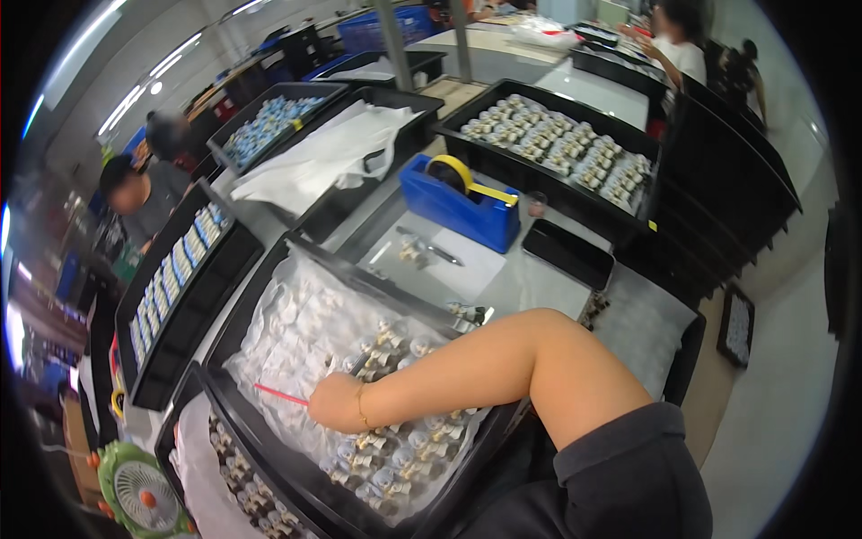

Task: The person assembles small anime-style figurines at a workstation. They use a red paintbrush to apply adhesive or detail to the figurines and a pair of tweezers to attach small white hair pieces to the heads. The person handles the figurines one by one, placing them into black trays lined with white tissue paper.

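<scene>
My right hand (pixel 337 403) reaches over a black tray (pixel 235 415) from the right, a thin bracelet at its wrist. It is closed, with a thin red stick (pixel 281 393) sticking out to the left; the fingers are mostly hidden. A short dark object (pixel 361 363) shows just above the hand, its kind unclear. White translucent sheeting (pixel 278 314) covers the tray's far left part. Rows of small white and metal parts (pixel 395 467) lie uncovered beneath and around my forearm. My left hand is out of view.
Beyond the tray stand a blue tape dispenser (pixel 460 205), a pen (pixel 444 255) on paper and a black phone (pixel 568 254). Other black trays of parts (pixel 557 139) surround the table. A green fan (pixel 144 494) is at lower left. A person (pixel 148 202) works at left.
</scene>
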A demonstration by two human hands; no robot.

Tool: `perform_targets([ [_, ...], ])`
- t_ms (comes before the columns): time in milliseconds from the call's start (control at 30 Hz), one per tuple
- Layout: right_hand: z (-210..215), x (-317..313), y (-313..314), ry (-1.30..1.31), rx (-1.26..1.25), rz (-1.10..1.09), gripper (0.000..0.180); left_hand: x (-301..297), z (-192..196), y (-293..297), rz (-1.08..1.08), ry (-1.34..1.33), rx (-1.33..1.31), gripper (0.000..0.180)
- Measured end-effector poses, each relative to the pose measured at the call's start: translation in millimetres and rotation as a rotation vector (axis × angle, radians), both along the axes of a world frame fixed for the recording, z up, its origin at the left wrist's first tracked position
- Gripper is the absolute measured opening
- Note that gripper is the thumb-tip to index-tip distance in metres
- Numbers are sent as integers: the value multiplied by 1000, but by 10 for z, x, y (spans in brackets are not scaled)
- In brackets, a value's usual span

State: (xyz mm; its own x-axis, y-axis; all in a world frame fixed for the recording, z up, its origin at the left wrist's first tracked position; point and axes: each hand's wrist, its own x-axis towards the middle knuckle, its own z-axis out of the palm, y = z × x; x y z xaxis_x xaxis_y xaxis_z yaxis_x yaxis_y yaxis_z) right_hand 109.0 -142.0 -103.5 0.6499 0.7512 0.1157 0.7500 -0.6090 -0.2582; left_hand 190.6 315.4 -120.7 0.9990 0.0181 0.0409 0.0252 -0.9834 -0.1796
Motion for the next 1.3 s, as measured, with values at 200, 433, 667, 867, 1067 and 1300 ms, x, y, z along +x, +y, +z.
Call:
perform_targets([
  [200, -74, -15, 11, -44, 9, 5, 12, 33, -33, -16, 36, 15, 6, 65],
  [433, -23, -19, 54, -69, 24, 20, 11, -89, 8, 30, 63, 17, 6, 66],
  [667, -74, -9, 75, -78, -1, -4, 11, -241, 45, -52, 50, 5, -11, 68],
  [867, -102, -9, 103, -92, 26, -42, 13, -409, 80, -211, 12, -33, -46, 69],
  [1067, -89, -35, 125, -106, 2, -33, 13, -804, 88, -573, -87, -96, -149, 71],
  [1300, -93, -14, 124, -33, 51, -40, 14, -1507, 48, -886, -235, -87, -287, 73],
])
